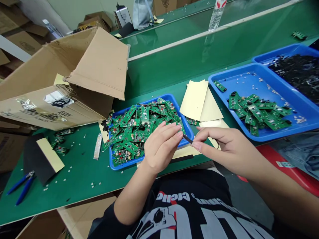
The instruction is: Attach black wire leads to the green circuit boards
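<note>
My left hand [161,146] is closed around a green circuit board, its fingertips just over the front right corner of a small blue tray [185,127] heaped with green circuit boards [139,127]. My right hand [221,146] pinches a small black strip [188,138] between thumb and forefinger, its tip touching the left hand's fingertips. Both hands hover at the near table edge above my black printed shirt.
A larger blue tray [249,83] at right holds more green boards [259,113]; another blue tray [286,51] behind holds black parts. Yellow backing sheets [199,99] lie between trays. An open cardboard box [69,79] stands at left, blue pliers [21,186] near it.
</note>
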### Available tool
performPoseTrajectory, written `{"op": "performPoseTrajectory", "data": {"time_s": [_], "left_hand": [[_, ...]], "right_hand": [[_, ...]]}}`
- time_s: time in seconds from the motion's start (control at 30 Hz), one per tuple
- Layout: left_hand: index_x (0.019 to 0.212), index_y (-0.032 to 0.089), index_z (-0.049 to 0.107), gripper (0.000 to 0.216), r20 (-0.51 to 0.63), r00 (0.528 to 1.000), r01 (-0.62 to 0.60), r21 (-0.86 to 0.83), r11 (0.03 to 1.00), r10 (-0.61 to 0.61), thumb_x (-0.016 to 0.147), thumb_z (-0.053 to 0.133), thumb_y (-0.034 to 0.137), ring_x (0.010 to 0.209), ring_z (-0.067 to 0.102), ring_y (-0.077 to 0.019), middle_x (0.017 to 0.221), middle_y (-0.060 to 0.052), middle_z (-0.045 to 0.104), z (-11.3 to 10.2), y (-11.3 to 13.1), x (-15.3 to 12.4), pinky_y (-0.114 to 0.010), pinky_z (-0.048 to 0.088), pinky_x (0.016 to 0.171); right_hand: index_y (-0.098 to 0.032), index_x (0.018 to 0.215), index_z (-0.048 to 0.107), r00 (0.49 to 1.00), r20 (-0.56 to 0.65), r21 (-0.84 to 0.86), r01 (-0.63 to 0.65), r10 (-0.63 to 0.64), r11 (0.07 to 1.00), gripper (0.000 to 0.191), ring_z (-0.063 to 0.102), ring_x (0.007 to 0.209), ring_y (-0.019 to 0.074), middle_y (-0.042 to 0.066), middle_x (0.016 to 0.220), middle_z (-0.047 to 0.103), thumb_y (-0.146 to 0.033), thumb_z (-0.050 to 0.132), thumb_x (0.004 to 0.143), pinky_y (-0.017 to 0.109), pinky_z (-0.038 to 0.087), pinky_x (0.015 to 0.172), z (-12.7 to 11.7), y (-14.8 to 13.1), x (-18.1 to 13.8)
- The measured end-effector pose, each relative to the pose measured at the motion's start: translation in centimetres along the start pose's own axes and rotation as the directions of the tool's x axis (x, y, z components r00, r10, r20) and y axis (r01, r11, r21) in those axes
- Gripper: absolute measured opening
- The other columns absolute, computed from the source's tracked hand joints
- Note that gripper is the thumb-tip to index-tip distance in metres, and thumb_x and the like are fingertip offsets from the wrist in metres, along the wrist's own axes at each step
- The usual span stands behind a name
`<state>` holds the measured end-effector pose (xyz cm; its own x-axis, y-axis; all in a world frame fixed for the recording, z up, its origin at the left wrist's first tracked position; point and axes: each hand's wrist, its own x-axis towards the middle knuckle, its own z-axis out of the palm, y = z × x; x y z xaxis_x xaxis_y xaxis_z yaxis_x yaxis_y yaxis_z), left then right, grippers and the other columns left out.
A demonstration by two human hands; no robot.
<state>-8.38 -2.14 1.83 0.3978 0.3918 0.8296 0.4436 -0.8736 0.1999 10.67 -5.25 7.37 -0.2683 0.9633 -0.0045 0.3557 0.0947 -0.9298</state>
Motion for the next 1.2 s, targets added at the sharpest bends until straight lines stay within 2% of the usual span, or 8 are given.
{"op": "performPoseTrajectory", "data": {"time_s": [0.2, 0.43, 0.6, 0.67, 0.83, 0.9, 1.0, 1.2], "left_hand": [[0.105, 0.011, 0.057, 0.024, -0.065, 0.998, 0.014, -0.076, 0.997, -0.019, 0.083, 0.064, 0.008, 0.104, 0.066, -0.0185, 0.105, -0.011, 0.068, 0.2, 0.2, 0.0, -0.041, 0.055, 0.095], [0.103, 0.012, 0.056, 0.021, -0.002, 1.0, 0.024, -0.197, 0.98, -0.025, 0.083, 0.063, 0.008, 0.1, 0.066, -0.0177, 0.101, -0.009, 0.066, -0.1, 0.1, -0.1, -0.041, 0.056, 0.093], [0.105, 0.011, 0.057, 0.019, 0.067, 0.997, -0.029, -0.136, 0.99, 0.039, 0.087, 0.058, 0.008, 0.097, 0.065, -0.0166, 0.101, -0.009, 0.065, -0.6, -0.4, -0.2, -0.042, 0.057, 0.093], [0.106, 0.011, 0.058, 0.019, 0.086, 0.994, -0.062, -0.077, 0.995, 0.068, 0.087, 0.056, 0.008, 0.096, 0.064, -0.0162, 0.101, -0.009, 0.065, -0.8, -0.6, -0.1, -0.041, 0.057, 0.092], [0.107, 0.015, 0.058, 0.021, 0.014, 0.997, -0.071, 0.001, 0.997, 0.071, 0.087, 0.058, 0.009, 0.1, 0.062, -0.0164, 0.102, -0.007, 0.065, -0.6, -0.9, -0.2, -0.041, 0.057, 0.092], [0.107, 0.016, 0.058, 0.022, -0.014, 0.998, -0.056, 0.013, 0.998, 0.056, 0.086, 0.06, 0.009, 0.099, 0.062, -0.0158, 0.102, -0.006, 0.065, -0.4, -0.9, -0.3, -0.041, 0.057, 0.092], [0.107, 0.016, 0.058, 0.023, -0.039, 0.999, -0.035, 0.004, 0.999, 0.035, 0.085, 0.061, 0.009, 0.098, 0.062, -0.0154, 0.103, -0.006, 0.065, -0.2, -0.8, -0.4, -0.041, 0.057, 0.092], [0.109, 0.016, 0.057, 0.026, -0.035, 0.999, -0.011, -0.072, 0.997, 0.008, 0.085, 0.06, 0.008, 0.099, 0.063, -0.0152, 0.105, -0.006, 0.064, 0.1, -0.4, -0.4, -0.041, 0.057, 0.093]], "right_hand": [[-0.02, 0.069, 0.064, 0.993, 0.062, 0.114, -0.104, 0.097, 0.988, 0.018, 0.052, 0.058, 0.0121, 0.0, 0.064, 0.061, -0.032, 0.059, 0.081, 0.022, 0.04, 0.05, 0.2, 1.1, 0.6], [-0.018, 0.065, 0.065, 0.971, 0.178, 0.192, -0.193, 0.159, 0.962, 0.018, 0.053, 0.058, 0.0117, 0.0, 0.062, 0.062, -0.033, 0.063, 0.075, 0.023, 0.04, 0.052, -0.2, 1.8, 1.5], [-0.019, 0.074, 0.069, 0.972, 0.127, 0.115, -0.211, 0.197, 0.971, 0.014, 0.056, 0.059, 0.013, 0.0, 0.063, 0.062, -0.033, 0.063, 0.075, 0.024, 0.043, 0.053, -0.1, 1.7, 1.3], [-0.019, 0.076, 0.068, 0.97, 0.115, 0.147, -0.231, 0.215, 0.962, 0.014, 0.057, 0.058, 0.0132, 0.0, 0.061, 0.061, -0.033, 0.063, 0.076, 0.024, 0.044, 0.053, 0.1, 1.7, 1.2], [-0.019, 0.091, 0.065, 0.973, 0.101, 0.25, -0.226, 0.206, 0.942, 0.019, 0.058, 0.059, 0.0131, -0.002, 0.057, 0.06, -0.032, 0.063, 0.078, 0.023, 0.045, 0.056, 0.1, 1.6, 0.9], [-0.019, 0.082, 0.066, 0.982, 0.081, 0.199, -0.186, 0.173, 0.962, 0.014, 0.058, 0.06, 0.0124, -0.001, 0.061, 0.062, -0.032, 0.063, 0.079, 0.022, 0.045, 0.056, 0.0, 1.4, 0.7], [-0.019, 0.07, 0.064, 0.984, 0.086, 0.15, -0.167, 0.155, 0.974, 0.017, 0.056, 0.059, 0.0115, 0.0, 0.063, 0.062, -0.033, 0.062, 0.08, 0.022, 0.044, 0.055, -0.2, 1.2, 0.5], [-0.019, 0.065, 0.063, 0.982, 0.053, 0.137, -0.187, 0.182, 0.973, 0.017, 0.051, 0.055, 0.0112, -0.001, 0.059, 0.058, -0.033, 0.063, 0.076, 0.022, 0.04, 0.048, -0.1, 1.5, 1.2]]}}
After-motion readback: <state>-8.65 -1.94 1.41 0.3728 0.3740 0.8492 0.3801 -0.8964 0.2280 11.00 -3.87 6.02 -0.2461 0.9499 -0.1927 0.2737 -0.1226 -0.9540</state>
